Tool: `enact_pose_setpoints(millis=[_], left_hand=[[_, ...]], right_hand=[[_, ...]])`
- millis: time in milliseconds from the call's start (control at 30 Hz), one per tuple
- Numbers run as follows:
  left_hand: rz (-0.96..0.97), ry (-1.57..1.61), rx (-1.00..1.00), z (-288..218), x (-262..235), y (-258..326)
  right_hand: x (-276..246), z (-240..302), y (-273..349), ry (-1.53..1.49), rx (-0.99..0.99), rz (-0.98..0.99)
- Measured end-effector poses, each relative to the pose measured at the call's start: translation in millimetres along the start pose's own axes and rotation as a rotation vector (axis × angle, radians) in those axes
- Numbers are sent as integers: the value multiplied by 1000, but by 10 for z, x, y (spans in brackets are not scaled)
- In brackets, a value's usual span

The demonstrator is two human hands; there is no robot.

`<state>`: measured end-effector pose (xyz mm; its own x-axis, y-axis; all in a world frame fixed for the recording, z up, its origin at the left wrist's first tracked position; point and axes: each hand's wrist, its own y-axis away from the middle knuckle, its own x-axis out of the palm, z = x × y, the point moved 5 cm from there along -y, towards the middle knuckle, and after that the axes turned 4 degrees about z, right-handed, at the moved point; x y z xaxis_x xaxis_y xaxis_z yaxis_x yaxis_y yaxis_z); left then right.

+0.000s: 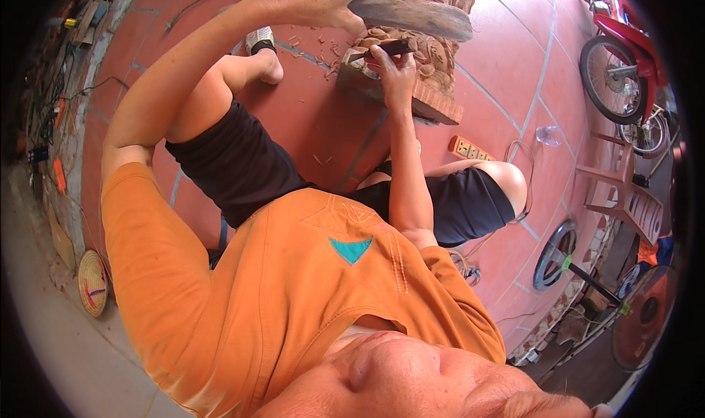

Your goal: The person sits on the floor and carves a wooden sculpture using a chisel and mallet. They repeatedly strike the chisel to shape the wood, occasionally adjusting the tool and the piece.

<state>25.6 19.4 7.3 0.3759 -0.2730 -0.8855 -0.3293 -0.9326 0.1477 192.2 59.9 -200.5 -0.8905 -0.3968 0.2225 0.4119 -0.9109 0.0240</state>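
Observation:
My left hand [344,4], its arm curving in from the left, is closed round the end of a long, flat wooden mallet [422,17], grey-brown and worn. The mallet lies across the picture above a brown wood carving [435,69] with deep relief and a block-like base. Lower down, my right hand [396,71] grips a dark chisel [391,49], whose thin tip points left beside the carving. Whether that tip touches the wood I cannot tell. The mallet is apart from my right hand in the picture.
Wood chips [323,56] litter the red tiled floor [330,135]. An orange power strip [470,149] and a clear cup [548,135] are right of the carving. Farther right stand a red motorbike [624,47], a plastic chair [633,201] and a fan [648,316]. A woven hat [93,283] lies left.

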Motion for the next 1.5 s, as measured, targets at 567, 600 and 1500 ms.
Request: enact_pose_setpoints(millis=[567, 600, 1500], left_hand=[[67, 3, 16, -102, 181, 81], [48, 69, 1, -148, 134, 102], [-213, 119, -51, 243, -129, 357]], right_hand=[[140, 118, 116, 264, -157, -70], [146, 109, 107, 191, -136, -61], [2, -26, -53, -120, -81, -108]])
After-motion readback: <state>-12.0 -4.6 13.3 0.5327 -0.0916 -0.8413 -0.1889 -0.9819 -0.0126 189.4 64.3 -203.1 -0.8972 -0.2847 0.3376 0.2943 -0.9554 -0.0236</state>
